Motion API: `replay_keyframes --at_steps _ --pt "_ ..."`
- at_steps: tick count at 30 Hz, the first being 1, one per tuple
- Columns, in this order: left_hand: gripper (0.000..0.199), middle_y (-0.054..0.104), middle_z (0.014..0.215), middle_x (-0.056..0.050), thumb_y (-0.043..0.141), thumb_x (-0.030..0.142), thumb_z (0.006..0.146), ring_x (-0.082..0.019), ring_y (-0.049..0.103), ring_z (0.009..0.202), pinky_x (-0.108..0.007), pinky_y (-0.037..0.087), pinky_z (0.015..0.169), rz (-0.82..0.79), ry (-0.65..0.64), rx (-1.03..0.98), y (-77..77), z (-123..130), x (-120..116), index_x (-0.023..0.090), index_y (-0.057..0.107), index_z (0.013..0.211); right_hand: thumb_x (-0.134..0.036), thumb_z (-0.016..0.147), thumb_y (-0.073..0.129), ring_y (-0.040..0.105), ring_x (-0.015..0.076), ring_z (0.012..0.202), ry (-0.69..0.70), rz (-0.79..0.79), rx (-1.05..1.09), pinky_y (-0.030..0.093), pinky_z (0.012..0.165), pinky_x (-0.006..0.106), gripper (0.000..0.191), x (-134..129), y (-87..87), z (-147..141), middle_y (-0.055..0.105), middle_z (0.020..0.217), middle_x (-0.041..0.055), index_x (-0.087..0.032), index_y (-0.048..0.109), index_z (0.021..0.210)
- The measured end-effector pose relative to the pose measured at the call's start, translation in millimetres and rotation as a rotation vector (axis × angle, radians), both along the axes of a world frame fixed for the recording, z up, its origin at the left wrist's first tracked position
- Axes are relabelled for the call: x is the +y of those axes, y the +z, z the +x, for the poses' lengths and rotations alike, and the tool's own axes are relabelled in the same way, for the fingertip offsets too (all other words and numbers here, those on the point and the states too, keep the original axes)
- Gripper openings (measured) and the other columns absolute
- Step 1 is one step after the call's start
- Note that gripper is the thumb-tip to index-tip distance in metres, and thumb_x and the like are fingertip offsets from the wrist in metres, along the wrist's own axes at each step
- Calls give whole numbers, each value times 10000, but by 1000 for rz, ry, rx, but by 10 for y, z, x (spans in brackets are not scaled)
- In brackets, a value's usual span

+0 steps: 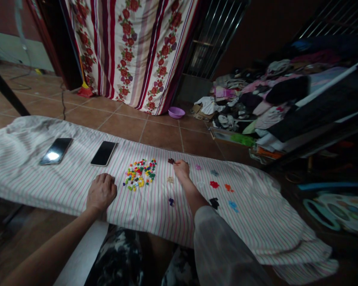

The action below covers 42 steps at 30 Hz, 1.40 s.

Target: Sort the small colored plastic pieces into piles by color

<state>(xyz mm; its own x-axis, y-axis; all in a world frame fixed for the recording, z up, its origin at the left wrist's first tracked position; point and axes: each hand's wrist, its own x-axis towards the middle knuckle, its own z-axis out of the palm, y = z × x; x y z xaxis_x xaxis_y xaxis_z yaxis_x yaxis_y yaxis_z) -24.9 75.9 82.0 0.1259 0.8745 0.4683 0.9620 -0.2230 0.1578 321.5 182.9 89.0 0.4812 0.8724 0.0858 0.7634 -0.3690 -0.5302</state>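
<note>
Just left of the right hand [181, 169], a dark piece [171, 161]

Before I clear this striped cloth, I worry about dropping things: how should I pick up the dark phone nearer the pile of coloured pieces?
Take the phone by its two long edges, about midway along, coming down from above. It lies flat, screen up, on the striped cloth, so only its thin sides offer purchase. The left hand, resting knuckles-up just below it, seems closest.
</note>
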Motion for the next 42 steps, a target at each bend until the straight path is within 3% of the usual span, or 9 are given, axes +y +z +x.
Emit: replay_keyframes --at_steps 10,21,33,42 --pt "78 592 866 -98 460 194 824 -266 533 888 -413 447 812 -5 2 4 6 6 1 204 536 832 -114 797 546 700 224 872 18 18 41 502 772 292 217 64 -47 -70 753 911 105 -184 714 914" --pt "70 590 877 -103 474 192 808 -274 529 891 -411 445 815 -15 7 9 9 4 10 197 532 848 -130 824 516 684 216 954 16 32 46 496 828 285 280 4 -105 -73 747 986 82 -192 706 1020" --pt "75 587 875 -96 478 194 815 -264 533 899 -398 436 828 -7 19 0 3 -4 -4 185 546 847 -112 725 521 700 192 893 56 97 247 514 824 264 295 -7 -200 23 749 938 70 -170 710 944" --pt "104 586 876 -107 487 200 803 -268 532 909 -392 441 824 -35 53 9 13 4 0 171 573 855 -135 685 517 676 186 822 65 177 252 512 825 290 267 -64 -197 -36 724 813 23 -209 720 841"
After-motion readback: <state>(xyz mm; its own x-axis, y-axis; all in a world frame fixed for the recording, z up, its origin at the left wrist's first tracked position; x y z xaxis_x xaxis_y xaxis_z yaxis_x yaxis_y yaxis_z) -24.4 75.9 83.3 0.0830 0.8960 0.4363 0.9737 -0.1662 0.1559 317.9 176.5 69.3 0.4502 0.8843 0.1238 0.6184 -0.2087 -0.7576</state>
